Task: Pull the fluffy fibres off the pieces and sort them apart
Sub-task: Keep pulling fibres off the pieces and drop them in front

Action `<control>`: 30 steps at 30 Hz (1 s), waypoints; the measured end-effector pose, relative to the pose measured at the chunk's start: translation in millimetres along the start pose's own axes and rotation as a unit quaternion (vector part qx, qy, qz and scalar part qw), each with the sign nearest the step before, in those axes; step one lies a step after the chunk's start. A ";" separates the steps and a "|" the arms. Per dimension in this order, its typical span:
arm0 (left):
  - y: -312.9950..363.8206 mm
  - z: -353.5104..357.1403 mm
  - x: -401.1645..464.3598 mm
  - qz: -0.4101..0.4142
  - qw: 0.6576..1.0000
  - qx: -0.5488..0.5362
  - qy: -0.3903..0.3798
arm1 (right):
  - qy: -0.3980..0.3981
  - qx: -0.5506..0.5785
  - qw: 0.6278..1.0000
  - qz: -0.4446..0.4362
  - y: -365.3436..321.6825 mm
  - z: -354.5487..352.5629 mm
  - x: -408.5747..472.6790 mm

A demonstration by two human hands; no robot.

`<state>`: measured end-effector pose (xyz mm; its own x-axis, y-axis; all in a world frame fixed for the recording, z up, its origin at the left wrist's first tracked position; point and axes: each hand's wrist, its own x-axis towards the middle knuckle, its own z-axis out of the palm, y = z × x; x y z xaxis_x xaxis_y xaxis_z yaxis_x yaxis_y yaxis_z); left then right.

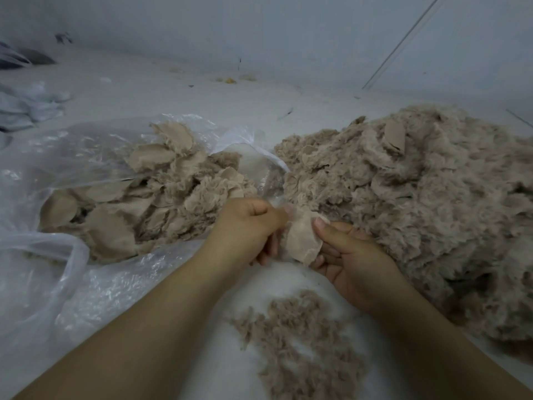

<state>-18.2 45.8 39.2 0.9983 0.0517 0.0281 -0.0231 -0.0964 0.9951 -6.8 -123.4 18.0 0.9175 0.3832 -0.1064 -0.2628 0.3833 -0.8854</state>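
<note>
Fuzzy matt fibre heap (418,203), smooth cloth pieces (115,212) on glossy crinkled plastic bag (86,290).

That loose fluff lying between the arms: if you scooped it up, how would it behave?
The loose fluff would probably weigh almost nothing and squash flat, since it lies thin and wispy. It looks apt to shed: stray tufts sit apart from the main patch, so a scoop would likely leave bits behind.

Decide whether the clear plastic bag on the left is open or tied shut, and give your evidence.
Open. The clear plastic bag lies flat with its mouth spread wide, and the stripped fabric pieces sit exposed inside it; no knot is visible.
</note>
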 end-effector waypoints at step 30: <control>3.5 4.5 -5.7 -0.103 0.978 -0.052 -0.171 | -0.005 -0.002 1.000 0.002 0.1 -0.9 -3.6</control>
<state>-23.7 40.7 42.1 0.9413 -0.2789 -0.1904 0.1936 -0.0162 0.9809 -9.9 -125.5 17.9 0.9133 0.3930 -0.1065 -0.2663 0.3787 -0.8864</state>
